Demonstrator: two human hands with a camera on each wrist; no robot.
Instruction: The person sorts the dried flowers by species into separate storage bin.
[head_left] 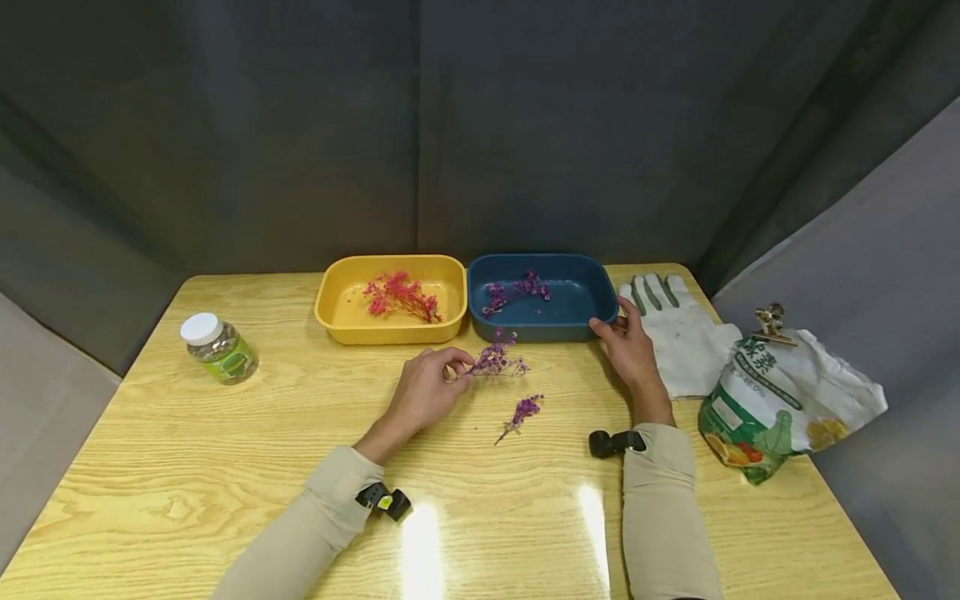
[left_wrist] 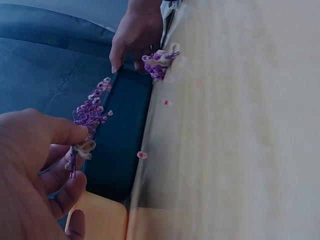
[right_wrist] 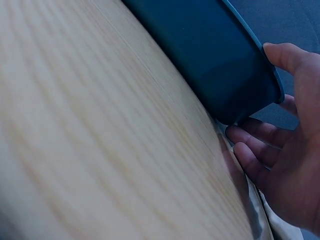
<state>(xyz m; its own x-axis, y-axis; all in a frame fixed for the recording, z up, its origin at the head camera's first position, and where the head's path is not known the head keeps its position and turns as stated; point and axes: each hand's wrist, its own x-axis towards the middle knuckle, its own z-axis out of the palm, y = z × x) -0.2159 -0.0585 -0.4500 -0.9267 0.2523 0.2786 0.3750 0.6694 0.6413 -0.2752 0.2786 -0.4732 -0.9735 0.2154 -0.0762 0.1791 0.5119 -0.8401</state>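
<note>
My left hand [head_left: 429,387] pinches a sprig of purple dried flowers [head_left: 495,358] by its stems, just in front of the blue container [head_left: 551,332]. In the left wrist view the sprig [left_wrist: 90,117] stands up from between thumb and fingers. At the blue container's front right corner, my right hand [head_left: 628,350] grips it. The right wrist view has the thumb [right_wrist: 285,54] on the rim and the fingers curled by the end wall. Inside that container lies purple dried flower [head_left: 528,286]. Another purple sprig [head_left: 522,410] lies on the table between my forearms.
Left of the blue container sits a yellow container [head_left: 375,335] with pink dried flowers [head_left: 401,296]. A white-capped jar [head_left: 225,350] stands at the left. White gloves [head_left: 686,350] and a clipped plastic bag [head_left: 780,400] are at the right. Small pink petals [left_wrist: 142,155] dot the table.
</note>
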